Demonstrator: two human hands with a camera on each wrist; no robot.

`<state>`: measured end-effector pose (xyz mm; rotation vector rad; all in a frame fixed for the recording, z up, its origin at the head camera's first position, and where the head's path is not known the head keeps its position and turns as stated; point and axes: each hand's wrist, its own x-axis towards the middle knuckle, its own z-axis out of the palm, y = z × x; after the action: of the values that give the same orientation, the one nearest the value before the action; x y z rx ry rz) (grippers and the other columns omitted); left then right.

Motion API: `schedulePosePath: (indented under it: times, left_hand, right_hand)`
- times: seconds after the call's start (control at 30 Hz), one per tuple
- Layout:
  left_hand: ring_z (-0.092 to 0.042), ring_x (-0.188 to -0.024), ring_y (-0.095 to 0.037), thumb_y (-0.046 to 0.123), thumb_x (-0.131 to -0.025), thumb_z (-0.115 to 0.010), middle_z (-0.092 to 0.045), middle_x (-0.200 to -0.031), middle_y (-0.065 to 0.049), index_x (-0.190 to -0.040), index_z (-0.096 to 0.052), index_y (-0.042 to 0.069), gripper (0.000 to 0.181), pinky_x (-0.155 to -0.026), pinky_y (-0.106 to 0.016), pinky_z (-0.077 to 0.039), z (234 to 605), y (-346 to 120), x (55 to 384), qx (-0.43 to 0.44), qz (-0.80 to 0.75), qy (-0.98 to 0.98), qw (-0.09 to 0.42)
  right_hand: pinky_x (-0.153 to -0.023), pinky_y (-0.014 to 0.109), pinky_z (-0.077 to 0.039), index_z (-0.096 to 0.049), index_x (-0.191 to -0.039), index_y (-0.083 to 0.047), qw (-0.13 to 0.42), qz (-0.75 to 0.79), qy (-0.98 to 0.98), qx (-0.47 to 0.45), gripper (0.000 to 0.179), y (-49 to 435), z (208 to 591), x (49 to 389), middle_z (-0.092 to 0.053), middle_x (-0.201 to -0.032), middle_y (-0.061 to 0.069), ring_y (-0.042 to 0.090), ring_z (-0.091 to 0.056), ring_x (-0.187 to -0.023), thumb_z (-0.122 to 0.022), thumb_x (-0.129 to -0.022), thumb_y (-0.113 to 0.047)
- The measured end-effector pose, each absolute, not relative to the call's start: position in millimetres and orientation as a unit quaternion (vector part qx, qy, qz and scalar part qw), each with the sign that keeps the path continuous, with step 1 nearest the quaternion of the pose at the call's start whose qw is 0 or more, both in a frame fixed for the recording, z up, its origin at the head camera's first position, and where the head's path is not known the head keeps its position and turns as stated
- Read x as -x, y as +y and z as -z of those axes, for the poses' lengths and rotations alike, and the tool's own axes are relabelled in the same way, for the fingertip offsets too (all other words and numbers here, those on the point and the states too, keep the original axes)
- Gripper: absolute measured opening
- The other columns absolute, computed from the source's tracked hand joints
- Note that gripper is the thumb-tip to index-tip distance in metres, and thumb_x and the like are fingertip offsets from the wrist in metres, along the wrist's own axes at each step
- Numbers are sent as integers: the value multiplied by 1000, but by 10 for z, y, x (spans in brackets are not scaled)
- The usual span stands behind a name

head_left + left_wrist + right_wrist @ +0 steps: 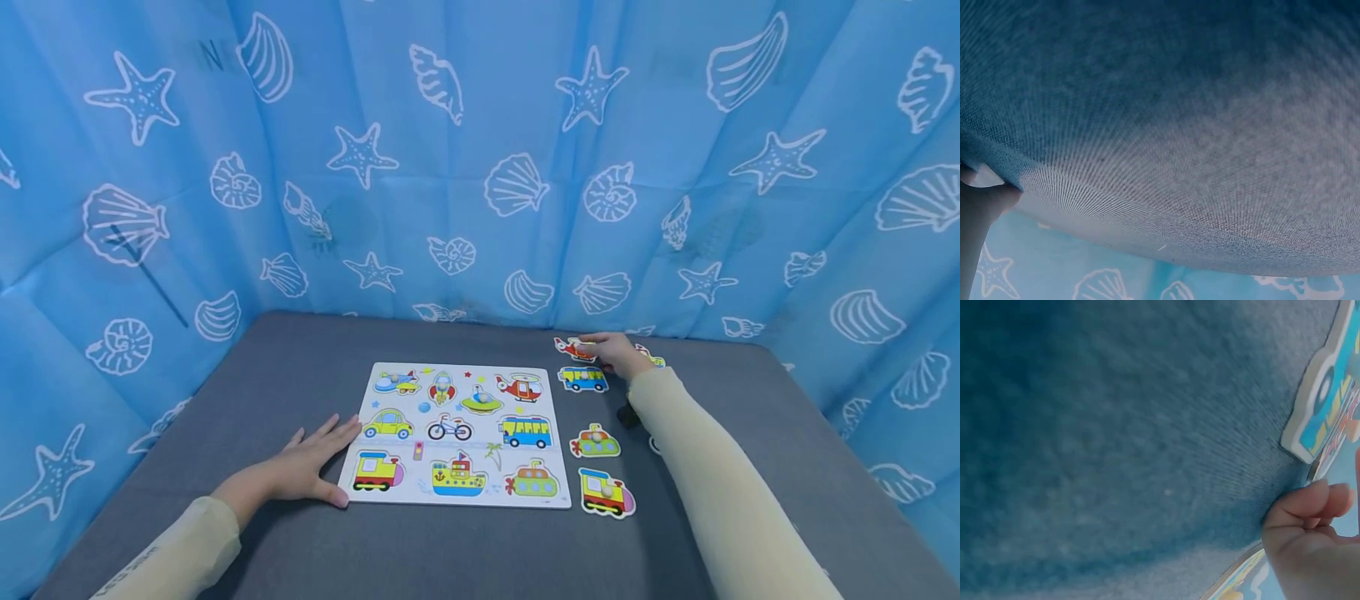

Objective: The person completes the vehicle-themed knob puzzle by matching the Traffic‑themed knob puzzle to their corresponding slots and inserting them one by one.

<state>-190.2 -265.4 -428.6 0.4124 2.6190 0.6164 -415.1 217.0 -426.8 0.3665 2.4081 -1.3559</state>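
Observation:
A white puzzle board (487, 450) with vehicle pictures lies on the grey table. My left hand (311, 462) rests at its left edge, fingers spread and thumb at the lower left corner; the left wrist view shows only part of this hand (988, 200). At the far right, my right hand (617, 352) has its fingertips on a red helicopter puzzle piece (567, 347), pinching at its knob. In the right wrist view the other fingers of this hand (1310, 519) are curled, and the helicopter piece (1334, 447) shows behind the bus piece (1319, 419).
Right of the board lie a blue bus piece (573, 379), a submarine piece (592, 446) and a train piece (596, 487). Another colourful piece (651, 357) shows behind my right hand; one more is mostly hidden under the sleeve (697, 450). A blue curtain (480, 233) hangs behind the table.

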Motion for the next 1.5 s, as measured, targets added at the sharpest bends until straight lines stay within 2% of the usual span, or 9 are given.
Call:
schedulePosePath:
  times: [0.3, 0.6, 0.8, 0.97, 1.1, 1.13, 1.23, 1.5]
  left_hand:
    - [-2, -146, -43, 52, -72, -80, -16, -161, -15, -155, -20, 7, 112, -105, -72, 2, 4289, -2658, 1907, -149, -223, 940, 211]
    - [-3, -145, -43, 53, -71, -80, -16, -161, -15, -155, -20, 7, 113, -105, -72, 1, 4268, -2652, 1902, -147, -220, 941, 211]
    - [-5, -145, -44, 53, -71, -80, -16, -160, -17, -154, -21, 5, 114, -105, -72, 1, 4258, -2640, 1907, -147, -214, 944, 205]
    - [-4, -146, -43, 53, -70, -81, -17, -160, -16, -154, -21, 6, 114, -106, -71, 1, 4267, -2632, 1911, -145, -216, 943, 205]
    - [-3, -146, -42, 54, -70, -81, -17, -160, -15, -155, -21, 7, 114, -106, -71, 1, 4268, -2632, 1915, -142, -214, 944, 209]
    - [-3, -146, -42, 54, -70, -81, -16, -160, -15, -155, -21, 7, 114, -106, -71, 1, 4266, -2632, 1915, -141, -214, 944, 210]
    - [-3, -146, -42, 54, -71, -80, -16, -160, -16, -155, -21, 7, 113, -106, -71, 2, 4265, -2635, 1911, -140, -214, 943, 212]
    - [-3, -146, -43, 56, -70, -79, -16, -160, -15, -155, -21, 7, 114, -106, -72, 1, 4290, -2650, 1920, -145, -209, 945, 204]
  right_hand:
    - [-110, 54, -29, -50, -143, -10, 180, 449, 861, -155, 47, 2135, 4270, 4212, -31, -153, 20, 39, -31, -135, -58, -99, -26]
    - [-113, 51, -24, -52, -140, -6, 169, 468, 849, -177, 44, 2059, 4275, 4227, -36, -151, 19, 36, -30, -139, -58, -99, -21]
    - [-112, 45, -29, -57, -132, 3, 140, 466, 856, -175, 39, 2027, 4332, 4304, -47, -143, 21, 35, -38, -134, -60, -97, -13]
    - [-107, 46, -35, -67, -118, 2, 136, 460, 856, -193, 29, 2047, 4349, 4352, -56, -132, 21, 34, -47, -124, -66, -93, -12]
    - [-111, 51, -29, -64, -123, 1, 150, 469, 847, -198, 32, 2078, 4321, 4310, -51, -137, 19, 35, -42, -130, -64, -95, -13]
    - [-113, 52, -24, -59, -129, 1, 156, 475, 843, -200, 35, 2083, 4313, 4294, -47, -142, 18, 34, -37, -135, -60, -97, -14]
    - [-114, 53, -19, -56, -133, 0, 170, 477, 841, -191, 37, 2106, 4276, 4252, -41, -147, 18, 35, -31, -139, -57, -99, -14]
    - [-114, 54, -20, -56, -133, -3, 179, 460, 850, -188, 38, 2126, 4151, 4151, -41, -148, 19, 37, -29, -139, -58, -99, -18]
